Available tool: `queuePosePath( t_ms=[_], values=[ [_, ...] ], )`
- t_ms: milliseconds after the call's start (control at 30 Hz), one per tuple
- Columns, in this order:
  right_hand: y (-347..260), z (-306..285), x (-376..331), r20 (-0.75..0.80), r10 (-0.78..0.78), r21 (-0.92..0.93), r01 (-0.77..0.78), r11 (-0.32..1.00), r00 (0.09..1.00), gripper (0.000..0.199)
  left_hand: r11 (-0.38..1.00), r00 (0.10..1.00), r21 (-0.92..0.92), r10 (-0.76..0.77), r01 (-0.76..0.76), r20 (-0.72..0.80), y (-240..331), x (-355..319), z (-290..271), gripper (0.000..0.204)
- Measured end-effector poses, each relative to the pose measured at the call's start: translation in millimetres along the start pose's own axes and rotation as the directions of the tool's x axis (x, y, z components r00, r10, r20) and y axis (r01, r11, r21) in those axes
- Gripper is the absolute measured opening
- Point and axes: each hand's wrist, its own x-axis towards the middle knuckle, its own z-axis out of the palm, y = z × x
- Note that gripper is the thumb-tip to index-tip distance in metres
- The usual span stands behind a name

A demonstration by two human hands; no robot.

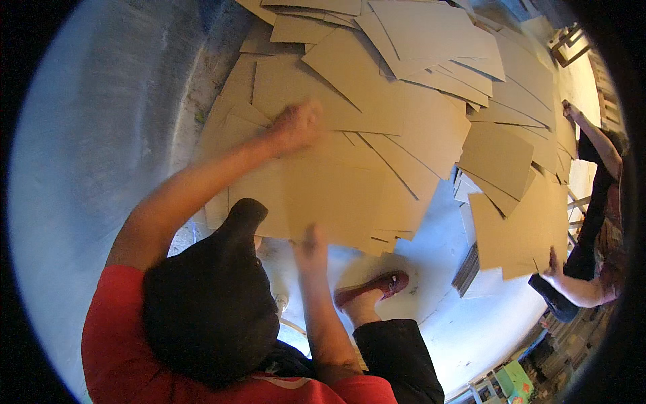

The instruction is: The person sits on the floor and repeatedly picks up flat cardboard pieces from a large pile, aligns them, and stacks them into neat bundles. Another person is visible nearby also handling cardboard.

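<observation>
A broad, loose pile of brown cardboard sheets (350, 108) spreads out ahead of me. Over its near part lies one cardboard sheet (336, 202), slightly blurred. My right hand (311, 246) pinches the near edge of that sheet, thumb on top and fingers hidden underneath. Above the pile, beyond the sheet, is my left hand (299, 124), curled like a fist and smeared by motion. Whatever it may hold cannot be made out. A black shape (208, 303) between my arms covers part of the pile's near left side.
At the right a co-worker's hand (555, 269) touches another cardboard sheet (518, 229); their other hand (570, 110) is farther back. A stack of boards (465, 269) stands below that sheet. My foot in a red shoe (390, 284) rests near the pile. A green object (513, 382) lies lower right.
</observation>
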Motion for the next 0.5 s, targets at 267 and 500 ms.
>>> queuePosePath(
  t_ms=[267, 500],
  values=[
    [-35.3, 43.7, -10.3, -0.207, 0.286, -0.095, -0.31, 0.946, 0.936, 0.048, 0.57, 0.918, -0.776, -0.394, 0.27, 0.03, 5.7, 107.2, -33.7, 0.037],
    [-44.1, 29.9, -18.5, -0.133, 0.656, -0.589, -0.592, 0.551, 0.743, 0.048, 0.427, 0.966, -0.904, -0.234, 0.004, -0.106, 3.9, 140.8, -59.3, 0.016]
  ],
)
